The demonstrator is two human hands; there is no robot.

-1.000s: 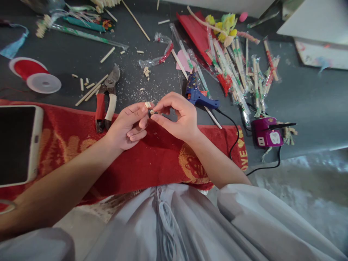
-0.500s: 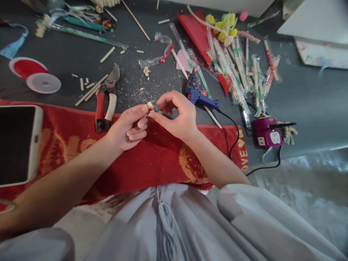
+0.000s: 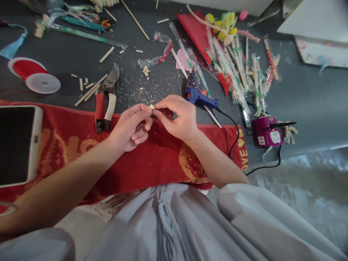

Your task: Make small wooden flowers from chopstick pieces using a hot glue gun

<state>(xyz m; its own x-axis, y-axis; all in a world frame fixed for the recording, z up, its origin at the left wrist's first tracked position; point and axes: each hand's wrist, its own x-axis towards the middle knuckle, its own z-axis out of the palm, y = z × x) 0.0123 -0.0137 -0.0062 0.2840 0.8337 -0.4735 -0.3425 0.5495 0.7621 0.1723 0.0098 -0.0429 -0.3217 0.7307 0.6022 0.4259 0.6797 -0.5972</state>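
Observation:
My left hand [image 3: 130,127] pinches a small pale wooden piece [image 3: 151,107] between thumb and forefinger, just above the far edge of the red towel [image 3: 152,159]. My right hand [image 3: 178,117] meets it from the right, fingertips closed on the same small piece; I cannot make out whether it holds anything more. Both hands hover over the towel's edge, close to the blue glue gun [image 3: 198,95].
Red-and-white cutting pliers [image 3: 106,101] lie left of the hands among cut stick bits and sawdust. A phone [image 3: 16,145] rests on the towel at left. Wrapped chopsticks [image 3: 239,69], a red ribbon spool [image 3: 32,74] and a purple power adapter [image 3: 266,134] lie on the dark table [image 3: 312,98].
My right hand's fingers have curled down and closed onto the small piece held by my left hand. Both hands dropped slightly toward the towel.

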